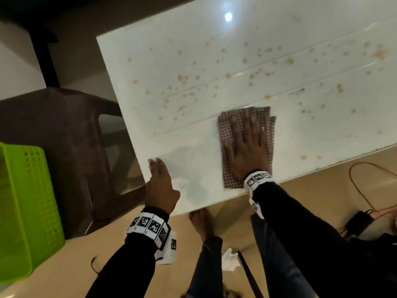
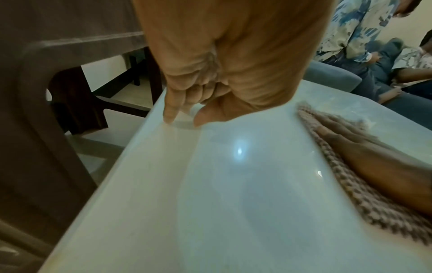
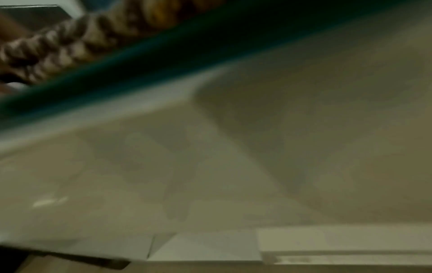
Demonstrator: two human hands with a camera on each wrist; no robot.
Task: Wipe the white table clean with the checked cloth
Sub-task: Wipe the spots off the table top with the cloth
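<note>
Two hands on the white table (image 1: 236, 50). Right hand (image 1: 247, 145) lies flat, fingers straight and spread, pressing the folded checked cloth (image 1: 227, 168) onto the near part of the top; cloth reaches the near edge. Left hand (image 1: 161, 186) rests at the table's left edge near the corner, fingers loosely extended, tips touching the surface, holding nothing. Many brown crumbs and smears (image 1: 182, 78) scattered over the far half, beyond the cloth. Brown plastic stool (image 1: 64, 130) stands just left of the table; green perforated basket (image 1: 28, 211) further left. Right wrist view blurred.
</note>
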